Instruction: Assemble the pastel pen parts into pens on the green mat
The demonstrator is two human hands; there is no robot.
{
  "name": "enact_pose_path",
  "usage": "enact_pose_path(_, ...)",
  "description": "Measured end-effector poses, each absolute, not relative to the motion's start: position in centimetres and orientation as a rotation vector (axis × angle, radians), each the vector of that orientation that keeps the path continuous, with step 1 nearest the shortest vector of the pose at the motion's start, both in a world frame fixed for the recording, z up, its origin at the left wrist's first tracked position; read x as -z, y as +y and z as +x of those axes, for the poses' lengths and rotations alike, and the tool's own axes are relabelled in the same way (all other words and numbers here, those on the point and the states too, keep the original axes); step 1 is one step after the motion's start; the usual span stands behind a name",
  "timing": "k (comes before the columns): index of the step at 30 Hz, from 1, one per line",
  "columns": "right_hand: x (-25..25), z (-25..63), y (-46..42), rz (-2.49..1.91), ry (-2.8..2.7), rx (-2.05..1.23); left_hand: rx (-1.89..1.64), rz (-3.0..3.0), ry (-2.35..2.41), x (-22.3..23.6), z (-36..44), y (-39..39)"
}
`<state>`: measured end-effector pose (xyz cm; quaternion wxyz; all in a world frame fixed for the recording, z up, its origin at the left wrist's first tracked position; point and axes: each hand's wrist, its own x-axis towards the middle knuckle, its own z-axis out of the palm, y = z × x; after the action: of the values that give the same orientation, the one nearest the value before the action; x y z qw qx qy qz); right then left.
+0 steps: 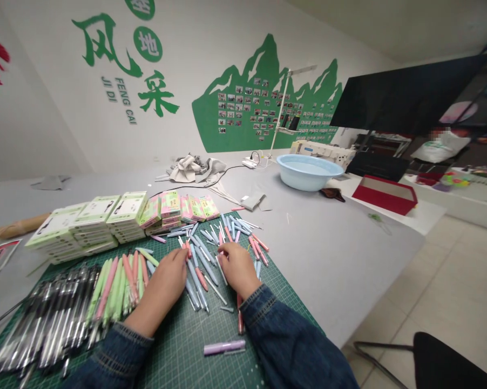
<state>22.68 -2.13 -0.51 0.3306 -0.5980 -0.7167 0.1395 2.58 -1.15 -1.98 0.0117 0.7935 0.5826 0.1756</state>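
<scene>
Both my hands rest on a green cutting mat [178, 346] among loose pen parts. My left hand [164, 281] lies knuckles up with fingers curled onto the scattered blue and pink pen barrels [205, 259]. My right hand [237, 267] is beside it, fingers bent down into the same heap. What the fingers pinch is hidden. A row of green and pink pens [120, 283] lies left of my left hand. Dark assembled pens [45, 324] lie further left. A lone purple pen [224, 347] sits near my right sleeve.
Stacks of white-green boxes [85, 221] and pink boxes [178, 208] stand behind the mat. Further back on the grey table are a light blue basin [308, 172], crumpled cloth [190, 168], a lamp and a red box [385, 193]. A black chair [450, 356] stands at lower right.
</scene>
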Motion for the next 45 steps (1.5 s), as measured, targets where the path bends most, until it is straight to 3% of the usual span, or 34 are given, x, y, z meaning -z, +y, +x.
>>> enact_pose_path(6,0.8,26.9,-0.4,-2.0,-1.569,-0.005,-0.68,2.427,1.849,1.6,2.6,-2.1)
enact_pose_path(12,1.2,28.7,-0.2,-2.091,-1.516,0.146,-0.688,2.431,1.847,1.2,3.0,-2.4)
enact_pose_path(28,1.6,29.0,0.2,-2.085,-1.483,0.089,-0.714,2.472,1.848,1.1,3.1,-2.9)
enact_pose_path(35,1.5,27.4,1.2,-1.648,-1.315,-0.408,-0.797,2.622,1.57,0.5,3.2,-2.8)
enact_pose_path(40,1.0,26.4,0.8,-1.225,-0.989,-0.931,-0.599,2.768,1.06,-1.0,5.3,-5.8)
enact_pose_path(45,-0.2,26.1,-0.1,-0.977,-0.768,-1.246,-0.397,2.885,0.617,-2.1,7.7,-10.0)
